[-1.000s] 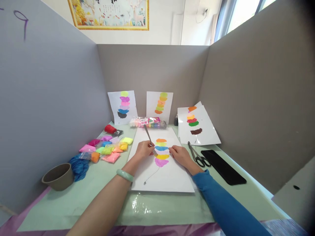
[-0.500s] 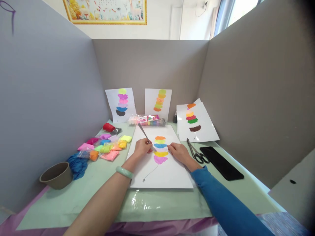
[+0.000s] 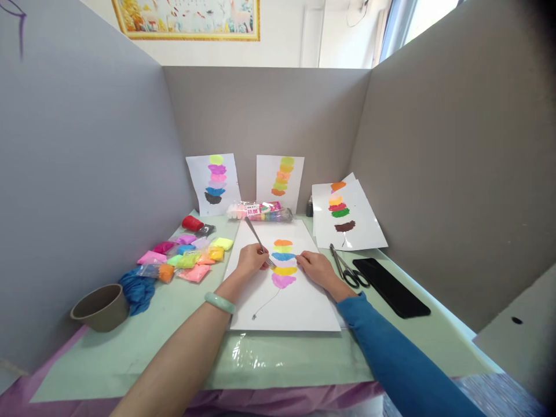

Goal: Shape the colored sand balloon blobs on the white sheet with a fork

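Note:
A white sheet of paper (image 3: 256, 307) lies flat in front of me with a column of coloured patches: orange (image 3: 283, 242), yellow-green, blue (image 3: 283, 256), yellow (image 3: 285, 271) and purple (image 3: 284, 281). A thin drawn line runs down from the purple one. My left hand (image 3: 251, 259) is closed round a metal fork (image 3: 253, 230), its tines down at the left end of the yellow patch. From the other side, the closed fingertips of my right hand (image 3: 316, 267) touch or nearly touch the blue patch's right end; whether they pinch anything is too small to tell.
Bagged coloured clay (image 3: 189, 260), a blue cloth-like bundle (image 3: 138, 291) and a brown pot (image 3: 101, 307) stand left. Scissors (image 3: 347, 271) and a black phone (image 3: 391, 288) lie right. Behind are a plastic-wrapped pack (image 3: 260, 212) and several patterned sheets (image 3: 360, 202). Grey panels (image 3: 264, 110) enclose the table.
Both hands and the fork stay almost where they were over the patches. The whole view has shifted very slightly.

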Demonstrator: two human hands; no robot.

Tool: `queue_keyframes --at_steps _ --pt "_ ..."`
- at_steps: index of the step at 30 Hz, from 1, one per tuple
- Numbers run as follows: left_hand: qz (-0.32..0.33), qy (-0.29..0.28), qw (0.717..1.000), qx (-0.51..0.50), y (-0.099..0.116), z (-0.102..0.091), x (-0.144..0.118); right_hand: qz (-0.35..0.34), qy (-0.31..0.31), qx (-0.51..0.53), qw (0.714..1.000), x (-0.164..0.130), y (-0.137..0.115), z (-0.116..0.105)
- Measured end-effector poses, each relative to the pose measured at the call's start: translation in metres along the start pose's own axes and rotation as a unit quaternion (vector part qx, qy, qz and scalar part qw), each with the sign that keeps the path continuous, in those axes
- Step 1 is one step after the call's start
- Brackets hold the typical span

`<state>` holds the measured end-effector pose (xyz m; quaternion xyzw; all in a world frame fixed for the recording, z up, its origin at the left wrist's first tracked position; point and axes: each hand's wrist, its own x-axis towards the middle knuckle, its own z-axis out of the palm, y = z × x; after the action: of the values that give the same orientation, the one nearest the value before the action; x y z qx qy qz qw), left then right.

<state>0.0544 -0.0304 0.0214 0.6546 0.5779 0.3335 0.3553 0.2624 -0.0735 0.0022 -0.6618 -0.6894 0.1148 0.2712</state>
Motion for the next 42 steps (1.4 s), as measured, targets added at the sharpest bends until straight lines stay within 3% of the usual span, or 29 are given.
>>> queue_keyframes --at_steps 6,23,32,42 --pt "-0.017 0.004 1.0 -0.014 0.004 0.0 -0.003 -0.004 0.001 -0.004 1.0 0.0 0.0 0.0" --pt "0.026 0.017 0.998 0.051 0.001 0.003 -0.002 -0.009 0.002 -0.011 1.0 0.001 0.002 0.002" --pt "-0.009 0.025 0.999 -0.037 -0.016 -0.003 0.013 -0.002 0.0 -0.011 1.0 0.002 0.004 0.003" --pt "0.017 0.01 1.0 0.019 -0.001 0.005 -0.001 0.0 -0.001 -0.025 1.0 0.001 0.0 0.001"
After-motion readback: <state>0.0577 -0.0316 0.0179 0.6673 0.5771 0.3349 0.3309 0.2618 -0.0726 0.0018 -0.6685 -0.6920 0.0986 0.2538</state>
